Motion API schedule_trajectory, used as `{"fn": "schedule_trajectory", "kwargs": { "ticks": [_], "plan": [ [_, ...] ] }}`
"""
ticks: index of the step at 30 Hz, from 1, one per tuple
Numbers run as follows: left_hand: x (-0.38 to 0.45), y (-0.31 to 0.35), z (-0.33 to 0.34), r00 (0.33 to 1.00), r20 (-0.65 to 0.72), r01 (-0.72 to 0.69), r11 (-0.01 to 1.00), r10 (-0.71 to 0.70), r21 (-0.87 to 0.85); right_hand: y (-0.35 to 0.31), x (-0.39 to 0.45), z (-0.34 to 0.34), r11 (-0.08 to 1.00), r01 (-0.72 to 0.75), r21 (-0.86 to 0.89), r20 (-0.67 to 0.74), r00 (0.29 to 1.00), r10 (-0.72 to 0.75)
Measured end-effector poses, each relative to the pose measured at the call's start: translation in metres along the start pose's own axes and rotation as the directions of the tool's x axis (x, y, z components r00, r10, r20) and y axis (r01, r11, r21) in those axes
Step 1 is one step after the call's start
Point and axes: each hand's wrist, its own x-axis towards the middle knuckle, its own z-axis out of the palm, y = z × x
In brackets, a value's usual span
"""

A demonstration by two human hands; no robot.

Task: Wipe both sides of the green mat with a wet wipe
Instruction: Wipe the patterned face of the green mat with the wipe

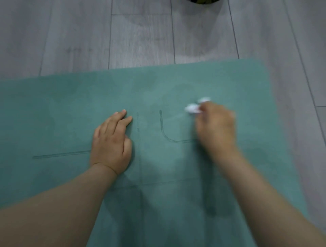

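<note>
Two bare forearms reach in from the near edge over the flat teal-green rubbery mat (70, 109), which lies spread on the grey wood-plank floor (88, 35) and fills the near and middle ground. The left hand (111, 142) rests palm-down on the mat left of centre, fingers straight and close together, holding nothing. To its right run thin dark printed guide lines (161, 123), one straight and one curved. The right hand (217, 127), blurred, sits slightly farther out with fingers curled round a crumpled white wet wipe (193, 108) pressed to the mat. At the far edge, a dark rounded object (202, 1) is barely visible.
</note>
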Motion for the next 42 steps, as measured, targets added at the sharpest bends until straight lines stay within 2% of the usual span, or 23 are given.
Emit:
{"fn": "schedule_trajectory", "kwargs": {
  "ticks": [1,3,4,5,6,8,10,12,14,16,19,21,23,25,27,29,31,33,34,36,38,40,42],
  "plan": [
    [0.000,0.001,0.000,1.000,0.000,0.003,1.000,-0.003,0.000,0.042,0.009,-0.014,0.979,-0.184,-0.083,-0.034,0.983,0.182],
    [-0.001,0.002,0.000,1.000,-0.006,0.002,1.000,-0.002,0.003,0.090,0.014,-0.033,0.815,-0.569,-0.105,-0.145,0.820,0.554],
    [0.000,0.002,-0.001,1.000,-0.009,0.002,1.000,-0.002,0.005,0.084,0.013,-0.030,0.745,-0.658,-0.111,-0.174,0.751,0.637],
    [0.000,0.002,-0.001,1.000,-0.008,0.001,1.000,-0.001,0.005,0.061,0.010,-0.019,0.756,-0.646,-0.105,-0.176,0.760,0.625],
    [0.000,0.002,-0.001,1.000,-0.007,-0.004,1.000,0.004,0.006,0.025,0.006,-0.006,0.829,-0.559,-0.032,-0.133,0.824,0.550],
    [-0.001,0.001,0.001,1.000,-0.004,-0.009,1.000,0.009,0.017,-0.059,-0.004,0.024,0.973,-0.149,0.174,-0.032,0.987,0.157],
    [0.000,0.001,0.001,1.000,-0.009,-0.001,1.000,0.001,0.013,-0.119,-0.020,0.040,0.951,0.246,0.189,0.105,0.958,-0.268],
    [0.001,0.001,0.000,1.000,-0.007,-0.006,1.000,0.006,0.005,-0.109,-0.016,0.040,0.914,0.354,0.200,0.142,0.912,-0.385],
    [0.000,0.001,-0.001,1.000,-0.009,-0.009,1.000,0.009,0.008,-0.047,-0.004,0.026,0.970,0.222,0.101,0.090,0.969,-0.231],
    [0.000,0.003,-0.001,1.000,-0.007,-0.002,1.000,0.002,0.017,0.033,0.009,0.002,0.994,-0.064,-0.086,-0.020,0.998,0.062],
    [0.001,0.004,-0.002,1.000,-0.007,0.004,1.000,-0.004,0.016,0.111,0.016,-0.028,0.858,-0.489,-0.155,-0.139,0.871,0.471],
    [0.001,0.005,-0.002,1.000,-0.004,0.003,1.000,-0.003,0.010,0.103,0.020,-0.020,0.800,-0.583,-0.142,-0.136,0.812,0.568],
    [0.001,0.005,-0.003,1.000,-0.008,0.003,1.000,-0.003,0.011,0.054,0.026,-0.001,0.892,-0.446,-0.074,-0.102,0.893,0.438],
    [0.001,0.005,-0.003,1.000,0.001,-0.003,1.000,0.003,0.017,-0.018,0.019,0.025,0.991,-0.112,0.078,-0.001,0.994,0.113],
    [0.002,0.004,-0.002,1.000,0.013,-0.001,1.000,0.001,0.015,-0.083,0.005,0.042,0.949,0.276,0.152,0.143,0.944,-0.298],
    [0.001,0.004,-0.002,1.000,0.014,0.001,1.000,-0.001,0.017,-0.096,0.009,0.048,0.857,0.486,0.173,0.163,0.844,-0.511],
    [0.002,0.004,-0.002,1.000,0.007,0.000,1.000,0.000,0.023,-0.057,0.035,0.041,0.907,0.403,0.123,0.066,0.909,-0.413],
    [0.002,0.005,-0.002,1.000,0.008,0.009,1.000,-0.009,0.021,0.015,0.060,0.028,0.995,0.101,-0.024,-0.042,0.994,-0.102],
    [0.001,0.005,-0.002,1.000,0.010,0.013,1.000,-0.013,0.017,0.055,0.069,0.016,0.988,-0.104,-0.111,-0.065,0.993,0.097],
    [0.001,0.005,-0.002,1.000,0.008,0.016,1.000,-0.016,0.016,0.114,0.070,-0.014,0.867,-0.479,-0.135,-0.164,0.874,0.457],
    [0.001,0.005,-0.002,1.000,0.012,0.018,1.000,-0.019,0.018,0.113,0.067,-0.016,0.725,-0.680,-0.110,-0.197,0.730,0.654],
    [0.001,0.006,-0.003,1.000,0.012,0.022,1.000,-0.022,0.018,0.060,0.064,0.008,0.769,-0.633,-0.087,-0.169,0.771,0.615],
    [0.001,0.006,-0.003,1.000,0.010,0.018,1.000,-0.018,0.021,-0.025,0.057,0.040,0.938,-0.339,0.075,-0.107,0.932,0.345]
  ]
}}
